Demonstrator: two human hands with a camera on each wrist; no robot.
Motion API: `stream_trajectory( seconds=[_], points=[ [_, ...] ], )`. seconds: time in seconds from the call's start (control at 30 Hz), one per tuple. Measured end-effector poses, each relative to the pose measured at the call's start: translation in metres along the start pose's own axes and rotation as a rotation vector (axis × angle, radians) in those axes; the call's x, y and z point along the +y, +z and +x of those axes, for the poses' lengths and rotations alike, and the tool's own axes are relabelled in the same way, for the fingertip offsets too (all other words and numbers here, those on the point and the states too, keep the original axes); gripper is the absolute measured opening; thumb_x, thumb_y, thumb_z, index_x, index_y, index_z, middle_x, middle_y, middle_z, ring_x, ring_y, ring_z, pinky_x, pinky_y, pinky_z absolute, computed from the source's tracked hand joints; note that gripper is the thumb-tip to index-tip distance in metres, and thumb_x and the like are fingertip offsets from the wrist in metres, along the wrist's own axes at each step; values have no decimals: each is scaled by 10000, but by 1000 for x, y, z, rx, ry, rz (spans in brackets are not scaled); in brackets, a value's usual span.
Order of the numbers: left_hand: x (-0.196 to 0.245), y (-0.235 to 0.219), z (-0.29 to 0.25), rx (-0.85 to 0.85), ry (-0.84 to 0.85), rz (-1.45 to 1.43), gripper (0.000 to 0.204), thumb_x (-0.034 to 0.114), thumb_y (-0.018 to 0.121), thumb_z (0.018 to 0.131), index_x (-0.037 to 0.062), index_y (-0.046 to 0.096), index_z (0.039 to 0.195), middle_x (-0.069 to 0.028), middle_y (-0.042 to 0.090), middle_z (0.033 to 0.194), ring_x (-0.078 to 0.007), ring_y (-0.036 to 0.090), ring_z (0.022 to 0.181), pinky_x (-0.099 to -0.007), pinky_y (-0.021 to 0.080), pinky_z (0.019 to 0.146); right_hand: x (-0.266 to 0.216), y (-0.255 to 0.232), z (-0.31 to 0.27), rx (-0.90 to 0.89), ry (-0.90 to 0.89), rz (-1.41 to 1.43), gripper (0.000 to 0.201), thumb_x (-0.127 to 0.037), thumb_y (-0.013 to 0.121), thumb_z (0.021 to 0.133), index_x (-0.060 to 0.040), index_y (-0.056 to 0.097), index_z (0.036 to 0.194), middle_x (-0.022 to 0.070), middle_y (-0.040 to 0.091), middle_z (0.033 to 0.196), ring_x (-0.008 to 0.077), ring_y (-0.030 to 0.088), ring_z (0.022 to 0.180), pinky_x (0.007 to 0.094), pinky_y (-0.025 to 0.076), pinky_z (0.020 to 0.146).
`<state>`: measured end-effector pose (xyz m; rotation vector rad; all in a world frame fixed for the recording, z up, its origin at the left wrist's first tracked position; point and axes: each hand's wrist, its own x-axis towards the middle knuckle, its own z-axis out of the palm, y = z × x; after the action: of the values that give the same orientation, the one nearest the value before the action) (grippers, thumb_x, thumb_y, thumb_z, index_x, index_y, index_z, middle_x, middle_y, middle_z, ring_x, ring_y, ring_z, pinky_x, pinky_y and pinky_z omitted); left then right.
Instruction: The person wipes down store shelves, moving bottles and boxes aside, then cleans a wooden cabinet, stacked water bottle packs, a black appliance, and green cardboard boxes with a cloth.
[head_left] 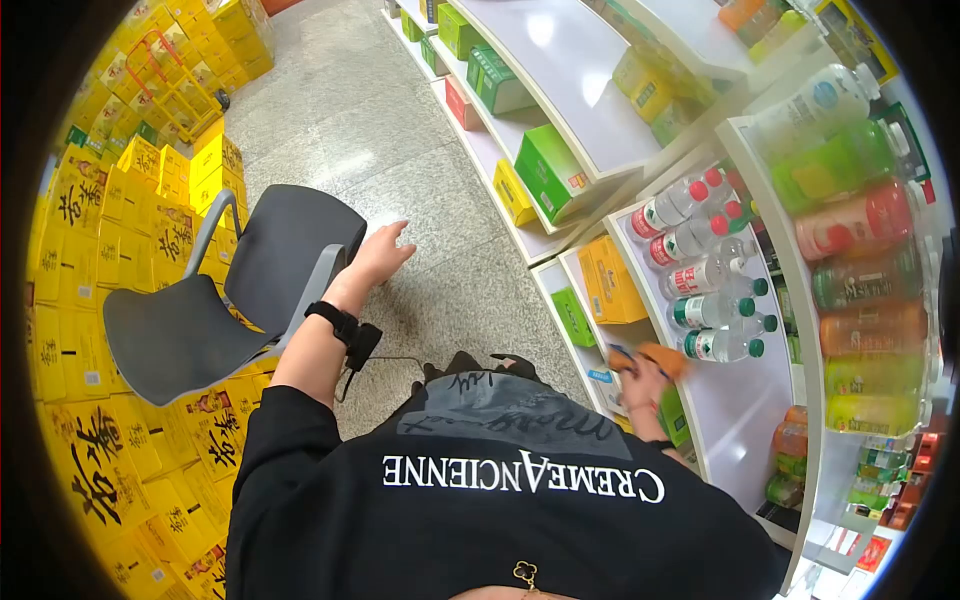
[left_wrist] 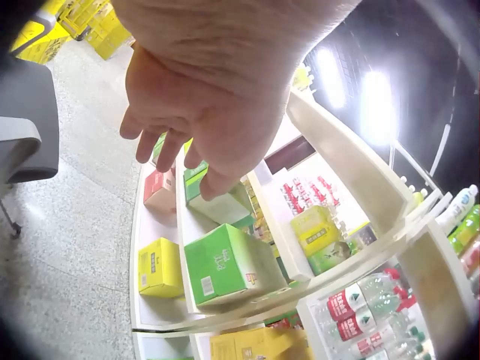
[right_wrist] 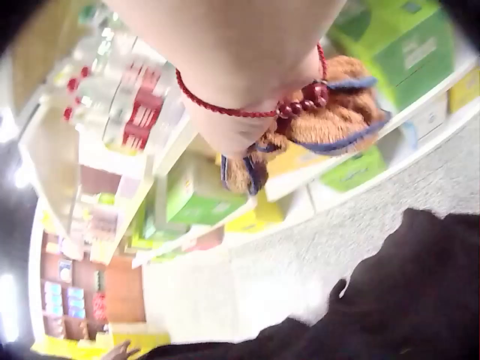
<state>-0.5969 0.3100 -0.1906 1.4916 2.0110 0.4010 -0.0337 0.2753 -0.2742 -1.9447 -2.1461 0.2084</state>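
Observation:
My right hand grips a crumpled orange-brown cloth with dark blue edging, beside the white shelf with the water bottles. Seen from the right wrist, the fluffy cloth bulges out on both sides of the hand, and a red beaded bracelet circles the wrist. The fingers are mostly hidden there. My left hand hangs in the air over the floor near the armrest of a grey chair. It holds nothing; its fingers are loosely spread in the left wrist view.
Yellow cartons are stacked along the left, with an orange hand trolley among them. White shelves on the right carry green boxes, a yellow-orange box and bottles. Coloured drink bottles line a higher shelf.

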Motion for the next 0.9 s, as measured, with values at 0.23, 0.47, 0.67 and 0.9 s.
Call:
stream_trajectory(
  seconds=[0.23,0.47,0.67,0.9],
  points=[
    [58,-24,94,9,97,-36,597,314,605,824,-1,452,1308,-239,500,1280,-355,447,1223,-398,364,1027,-191,18,216,-170,-98,790,400,-165,598,786,-41,594,1166,129,604,1028,233,595,906,322,473,813],
    [132,-40,205,-44,222,158,590,301,604,813,24,456,1313,-228,504,1279,-357,458,1211,-398,373,1024,-199,7,373,437,-242,427,433,-168,614,737,-118,569,1165,164,477,1260,371,491,1095,447,393,950],
    [156,-33,291,-96,384,215,574,281,599,810,33,457,1308,-213,521,1248,-353,487,1173,-408,391,1003,-214,42,408,-45,174,-150,469,-287,551,795,-162,528,1246,52,431,1348,275,352,1270,531,319,1003],
    [180,-14,341,-268,371,346,575,239,603,799,37,447,1314,-206,516,1234,-392,487,1150,-421,406,983,-258,46,486,-270,-115,-29,444,-271,567,797,-182,548,1232,46,428,1371,273,323,1310,420,244,1109]
  ],
)
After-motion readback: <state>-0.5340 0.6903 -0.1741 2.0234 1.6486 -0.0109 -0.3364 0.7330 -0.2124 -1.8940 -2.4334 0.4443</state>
